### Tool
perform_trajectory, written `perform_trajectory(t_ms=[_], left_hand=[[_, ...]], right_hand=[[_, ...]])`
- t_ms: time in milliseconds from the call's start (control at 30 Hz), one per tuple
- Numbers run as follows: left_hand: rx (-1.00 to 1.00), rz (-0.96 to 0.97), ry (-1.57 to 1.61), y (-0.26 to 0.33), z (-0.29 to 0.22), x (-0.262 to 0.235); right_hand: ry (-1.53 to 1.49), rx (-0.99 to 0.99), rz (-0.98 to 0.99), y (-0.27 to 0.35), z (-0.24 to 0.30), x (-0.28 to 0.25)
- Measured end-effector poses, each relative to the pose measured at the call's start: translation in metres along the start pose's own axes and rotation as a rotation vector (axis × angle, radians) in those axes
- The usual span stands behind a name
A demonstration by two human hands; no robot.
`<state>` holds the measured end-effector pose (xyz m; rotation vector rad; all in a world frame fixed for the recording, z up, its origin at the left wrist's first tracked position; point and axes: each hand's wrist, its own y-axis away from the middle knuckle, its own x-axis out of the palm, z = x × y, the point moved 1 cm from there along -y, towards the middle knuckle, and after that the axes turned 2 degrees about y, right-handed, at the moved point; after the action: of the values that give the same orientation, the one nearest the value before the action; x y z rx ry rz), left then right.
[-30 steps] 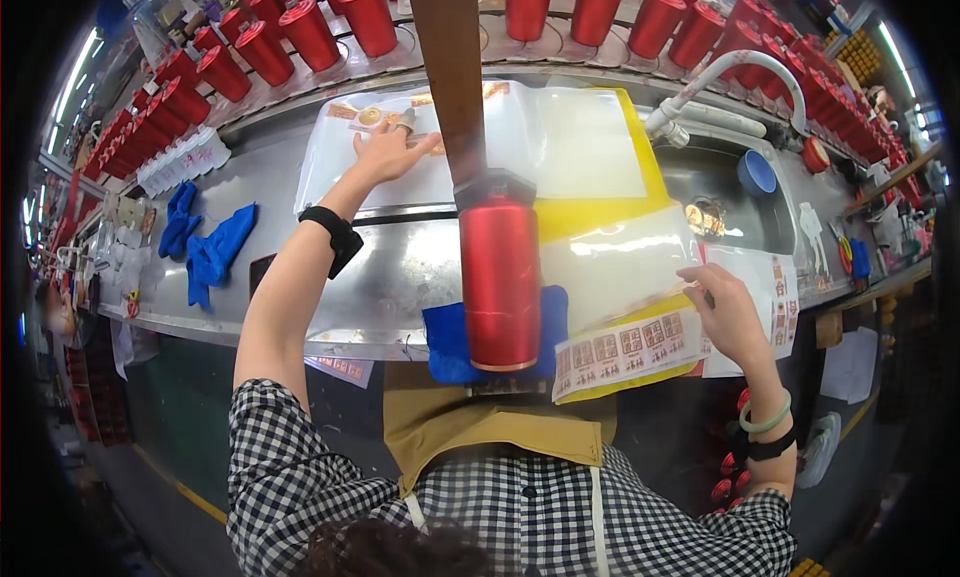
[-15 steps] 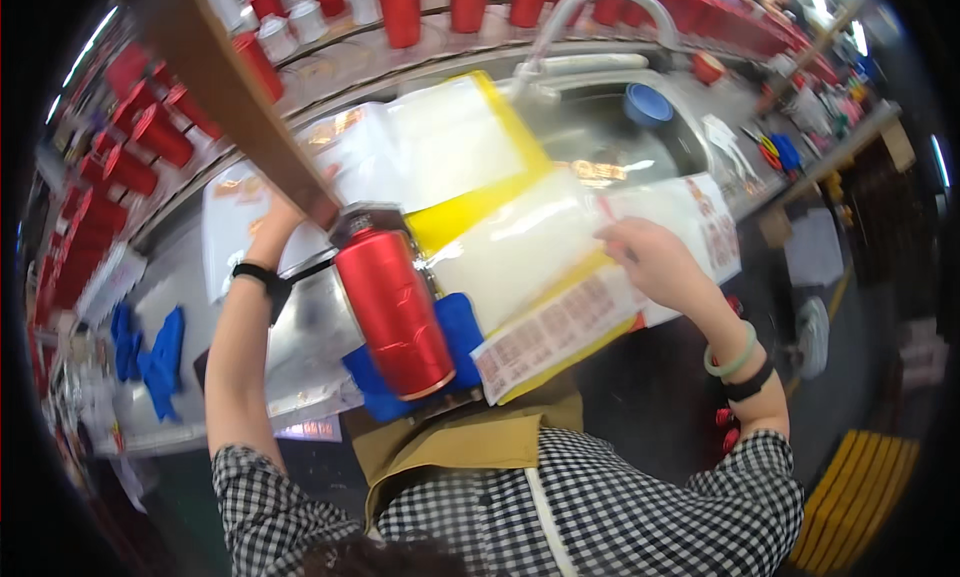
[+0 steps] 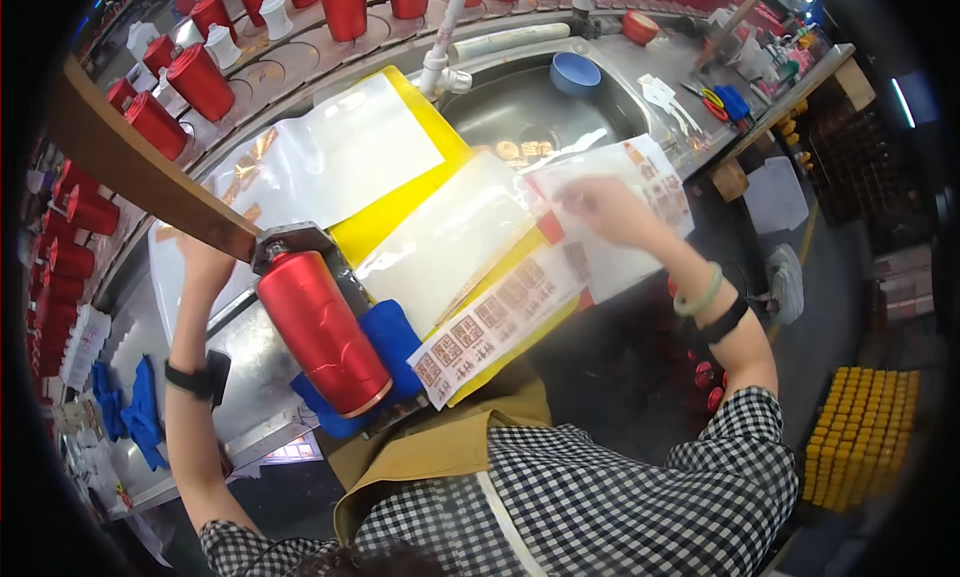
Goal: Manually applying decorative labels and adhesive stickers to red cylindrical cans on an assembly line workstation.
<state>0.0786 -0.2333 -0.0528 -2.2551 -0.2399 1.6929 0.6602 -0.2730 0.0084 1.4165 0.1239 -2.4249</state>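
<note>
In the middle a red metallic cylinder [image 3: 325,332] lies tilted, its upper end against a dark metal bracket [image 3: 290,242] at the foot of a wooden bar [image 3: 150,172]. Blue cloth [image 3: 390,347] sits under and beside it. My left hand [image 3: 203,262] is just left of the bracket over white sheets, its fingers partly hidden by the bar. My right hand [image 3: 608,212], blurred, hovers with curled fingers over a sheet of small printed stickers [image 3: 655,172]. Whatever its fingertips hold cannot be made out. A strip of brown printed stickers [image 3: 500,317] lies between the cylinder and that hand.
A sink [image 3: 500,102] with a white faucet [image 3: 440,62] and blue bowl [image 3: 575,72] lies beyond the sheets. Yellow-bordered film [image 3: 400,207] covers part of it. Red cylinders [image 3: 200,82] line the back rack. Scissors [image 3: 712,102] lie right; blue gloves [image 3: 140,412] lie left.
The whole view has swung, so the bench and cylinder appear further left. My right hand has shifted slightly over the stickers. My left hand remains beside the bracket.
</note>
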Motion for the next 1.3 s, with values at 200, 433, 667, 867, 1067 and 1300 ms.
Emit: perform_trajectory(t_ms=[200,433,667,867,1067,1300], left_hand=[[-0.072,0.004,0.129,0.065,-0.029,-0.08],[-0.297,-0.038,0.567,0.141,-0.084,-0.095],[-0.493,-0.091,0.845,0.192,-0.1,-0.08],[-0.629,-0.151,0.788,0.191,-0.112,-0.084],[-0.687,-0.186,0.768,0.19,-0.101,-0.079],[-0.697,-0.175,0.753,0.187,-0.106,-0.077]], right_hand=[[0.118,0.096,-0.236,-0.057,-0.104,-0.049],[0.22,0.11,-0.066,-0.144,-0.129,-0.041],[0.286,0.21,0.157,-0.209,-0.171,-0.011],[0.617,0.218,0.32,-0.249,-0.213,0.038],[0.842,0.297,0.585,-0.295,-0.292,0.081],[0.784,0.236,0.391,-0.288,-0.26,0.077]])
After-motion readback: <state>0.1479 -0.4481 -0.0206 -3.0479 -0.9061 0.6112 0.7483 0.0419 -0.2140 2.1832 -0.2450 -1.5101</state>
